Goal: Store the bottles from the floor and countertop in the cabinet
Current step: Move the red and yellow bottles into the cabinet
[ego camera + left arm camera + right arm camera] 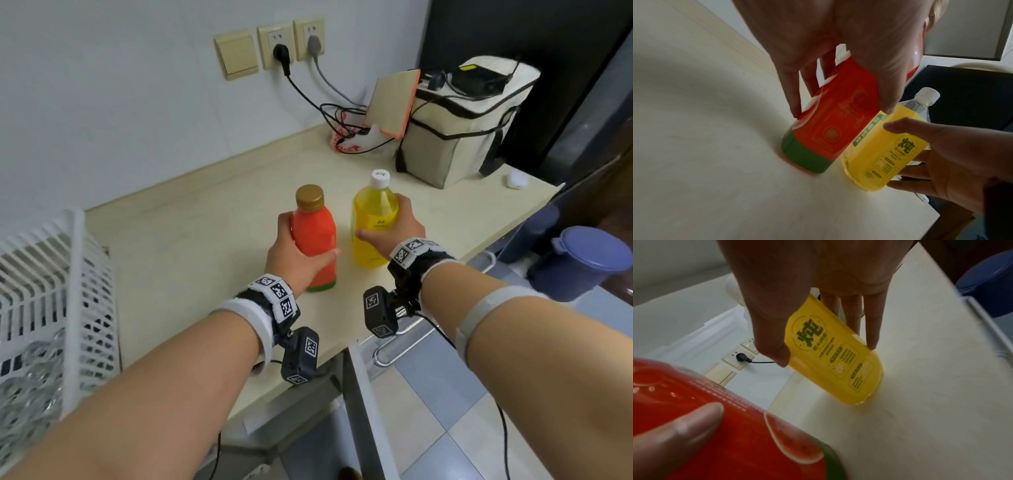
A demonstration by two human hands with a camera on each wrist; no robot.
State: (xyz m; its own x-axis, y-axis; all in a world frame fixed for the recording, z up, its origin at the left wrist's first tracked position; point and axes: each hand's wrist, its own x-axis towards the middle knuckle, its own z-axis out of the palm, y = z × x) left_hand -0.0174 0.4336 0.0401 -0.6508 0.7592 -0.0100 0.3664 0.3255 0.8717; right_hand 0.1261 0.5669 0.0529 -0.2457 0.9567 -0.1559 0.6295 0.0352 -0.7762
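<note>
A pale countertop (191, 246) runs along a white wall with a row of sockets (274, 46) at 12 o'clock, two of them with plugs in. A padded bag (459, 126) sits at 1 o'clock, a white basket (51, 291) at 9 o'clock, and a blue bin (589, 260) stands on the floor at 3 o'clock.

Two bottles stand upright near the middle of the counter, just beside each other. The red bottle (313, 240), with a gold cap and a green band at its base, sits at 11 o'clock of the yellow bottle (373, 226), which has a white cap.

The left hand (291, 257) wraps the red bottle from its 9 o'clock side, thumb across the near face and fingers curled round the far side, as the left wrist view shows. The right hand (397, 229) grips the yellow bottle from its 3 o'clock side, thumb on the near face and fingers behind. Both bottle bases appear to rest on the counter.
</note>
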